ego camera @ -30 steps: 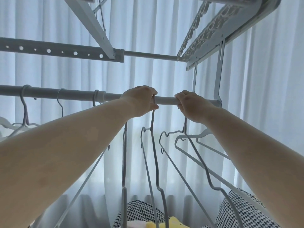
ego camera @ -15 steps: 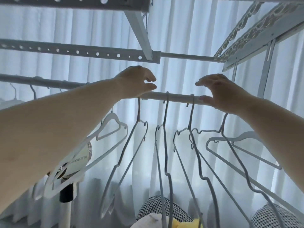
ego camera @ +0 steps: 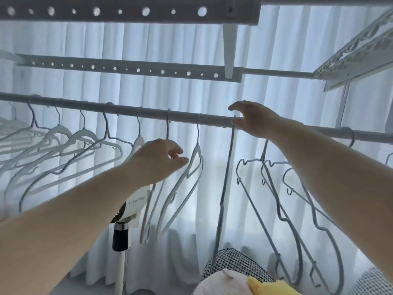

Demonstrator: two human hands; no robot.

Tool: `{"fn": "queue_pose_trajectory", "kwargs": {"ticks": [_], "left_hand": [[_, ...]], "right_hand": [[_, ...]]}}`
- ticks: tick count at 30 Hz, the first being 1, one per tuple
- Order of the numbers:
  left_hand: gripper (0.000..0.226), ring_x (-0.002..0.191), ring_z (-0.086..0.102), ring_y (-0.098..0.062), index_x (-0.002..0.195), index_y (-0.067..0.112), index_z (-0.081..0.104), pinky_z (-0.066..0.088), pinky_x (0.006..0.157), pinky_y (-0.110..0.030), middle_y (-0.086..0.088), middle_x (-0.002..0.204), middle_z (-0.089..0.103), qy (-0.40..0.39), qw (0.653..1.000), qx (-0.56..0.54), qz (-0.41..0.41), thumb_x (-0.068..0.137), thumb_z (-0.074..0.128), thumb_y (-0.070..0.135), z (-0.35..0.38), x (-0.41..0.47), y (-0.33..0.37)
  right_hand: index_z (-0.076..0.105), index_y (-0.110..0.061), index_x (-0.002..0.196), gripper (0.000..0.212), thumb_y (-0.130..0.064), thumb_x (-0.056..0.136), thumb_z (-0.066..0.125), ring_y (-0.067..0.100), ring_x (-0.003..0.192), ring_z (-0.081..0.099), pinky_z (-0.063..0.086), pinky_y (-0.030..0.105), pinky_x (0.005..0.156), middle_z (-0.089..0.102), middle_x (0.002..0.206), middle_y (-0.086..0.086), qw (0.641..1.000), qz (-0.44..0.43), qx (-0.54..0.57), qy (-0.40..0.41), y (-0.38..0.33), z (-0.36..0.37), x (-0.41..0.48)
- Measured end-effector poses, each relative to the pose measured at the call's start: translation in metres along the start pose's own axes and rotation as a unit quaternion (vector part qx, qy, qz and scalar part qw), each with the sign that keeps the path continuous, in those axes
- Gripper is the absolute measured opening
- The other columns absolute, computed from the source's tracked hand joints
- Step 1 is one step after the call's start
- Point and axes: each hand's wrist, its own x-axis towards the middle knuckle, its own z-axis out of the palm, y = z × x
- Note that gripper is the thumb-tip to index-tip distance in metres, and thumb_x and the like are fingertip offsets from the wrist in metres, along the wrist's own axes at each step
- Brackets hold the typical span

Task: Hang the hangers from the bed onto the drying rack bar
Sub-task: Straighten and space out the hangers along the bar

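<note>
Grey hangers (ego camera: 263, 165) line the drying rack bar (ego camera: 182, 116) across mid-frame. Right hand (ego camera: 255, 121), fingers spread and gripping nothing, touches the hook of an edge-on hanger (ego camera: 226, 177); a careless nudge could unseat it. Left hand (ego camera: 157, 160), loosely open and empty, hovers just beside a white hanger (ego camera: 197, 153).

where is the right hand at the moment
In the head view the right hand is up at the drying rack bar, right of centre, beside the hook of an edge-on hanger; the left hand is lower, to its left.
</note>
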Motion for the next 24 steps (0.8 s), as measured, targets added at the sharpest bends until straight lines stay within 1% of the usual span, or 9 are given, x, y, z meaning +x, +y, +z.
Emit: {"fn": "queue_pose_trajectory", "kwargs": {"ticks": [2, 6, 9, 11, 14, 16, 18, 20, 24], "left_hand": [[0.041, 0.1, 0.052, -0.01, 0.122, 0.019, 0.054, 0.037, 0.084, -0.022, 0.012, 0.097, 0.054, -0.028, 0.999, -0.023, -0.005, 0.087, 0.056, 0.04, 0.003, -0.005, -0.007], [0.048, 0.103, 0.05, -0.011, 0.126, 0.022, 0.048, 0.037, 0.089, -0.023, 0.011, 0.104, 0.056, -0.08, 0.996, -0.026, -0.01, 0.085, 0.056, 0.046, 0.011, -0.013, -0.02], [0.051, 0.116, 0.048, -0.013, 0.128, 0.02, 0.046, 0.037, 0.096, -0.027, 0.007, 0.118, 0.058, -0.085, 0.996, 0.031, -0.005, 0.085, 0.054, 0.047, 0.017, -0.017, -0.024], [0.047, 0.117, 0.049, -0.016, 0.124, 0.017, 0.051, 0.039, 0.093, -0.028, 0.003, 0.12, 0.059, -0.077, 0.993, 0.087, 0.003, 0.087, 0.051, 0.046, 0.02, -0.018, -0.024], [0.039, 0.107, 0.055, -0.021, 0.114, 0.015, 0.058, 0.039, 0.077, -0.025, -0.001, 0.113, 0.061, -0.08, 0.987, 0.139, 0.003, 0.087, 0.05, 0.042, 0.023, -0.021, -0.022], [0.034, 0.103, 0.056, -0.021, 0.11, 0.015, 0.059, 0.038, 0.074, -0.025, -0.001, 0.11, 0.062, -0.087, 0.983, 0.161, -0.003, 0.088, 0.048, 0.039, 0.025, -0.023, -0.02], [0.023, 0.095, 0.058, -0.022, 0.089, 0.015, 0.059, 0.04, 0.074, -0.025, -0.003, 0.101, 0.063, -0.093, 0.98, 0.174, -0.008, 0.09, 0.046, 0.034, 0.027, -0.024, -0.019], [0.028, 0.09, 0.061, -0.023, 0.065, 0.016, 0.044, 0.044, 0.075, -0.027, -0.003, 0.09, 0.064, -0.099, 0.98, 0.173, -0.021, 0.09, 0.044, 0.028, 0.027, -0.025, -0.018], [0.033, 0.08, 0.055, -0.024, 0.059, 0.016, 0.035, 0.042, 0.07, -0.026, 0.002, 0.064, 0.047, -0.077, 0.983, 0.161, -0.034, 0.091, 0.041, 0.02, 0.029, -0.027, -0.015]], "right_hand": [[0.033, -0.018, 0.14, 0.044, -0.02, 0.097, 0.038, 0.022, 0.134, 0.033, 0.028, 0.032, 0.107, 0.035, 0.147, 0.001, 0.999, 0.029, 0.004, -0.028, -0.006, 0.006, 0.008], [0.036, -0.016, 0.138, 0.04, -0.018, 0.097, 0.036, 0.025, 0.131, 0.035, 0.03, 0.034, 0.104, 0.04, 0.142, 0.005, 0.997, 0.061, -0.011, -0.048, -0.018, 0.016, 0.014], [0.042, -0.013, 0.131, 0.036, -0.012, 0.097, 0.033, 0.027, 0.124, 0.039, 0.033, 0.035, 0.097, 0.046, 0.133, 0.009, 0.996, 0.08, -0.025, -0.038, -0.023, 0.02, 0.014], [0.042, -0.015, 0.131, 0.036, -0.011, 0.096, 0.033, 0.027, 0.124, 0.038, 0.033, 0.039, 0.1, 0.046, 0.133, 0.008, 0.995, 0.09, -0.03, -0.036, -0.025, 0.022, 0.013], [0.042, -0.015, 0.131, 0.037, -0.01, 0.095, 0.035, 0.027, 0.125, 0.036, 0.031, 0.043, 0.104, 0.045, 0.134, 0.008, 0.994, 0.098, -0.033, -0.033, -0.026, 0.024, 0.012], [0.041, -0.012, 0.132, 0.037, -0.01, 0.095, 0.036, 0.028, 0.125, 0.036, 0.031, 0.04, 0.103, 0.044, 0.134, 0.01, 0.994, 0.097, -0.034, -0.035, -0.027, 0.023, 0.011], [0.04, -0.012, 0.133, 0.037, -0.011, 0.096, 0.036, 0.027, 0.126, 0.036, 0.03, 0.039, 0.102, 0.043, 0.135, 0.009, 0.994, 0.096, -0.033, -0.036, -0.028, 0.022, 0.01], [0.039, -0.015, 0.133, 0.038, -0.012, 0.095, 0.035, 0.025, 0.127, 0.035, 0.03, 0.04, 0.103, 0.043, 0.136, 0.007, 0.994, 0.096, -0.029, -0.039, -0.026, 0.023, 0.01], [0.04, -0.021, 0.13, 0.037, -0.015, 0.094, 0.037, 0.023, 0.124, 0.037, 0.03, 0.052, 0.104, 0.044, 0.132, 0.002, 0.994, 0.102, -0.026, -0.04, -0.022, 0.023, 0.009]]}}
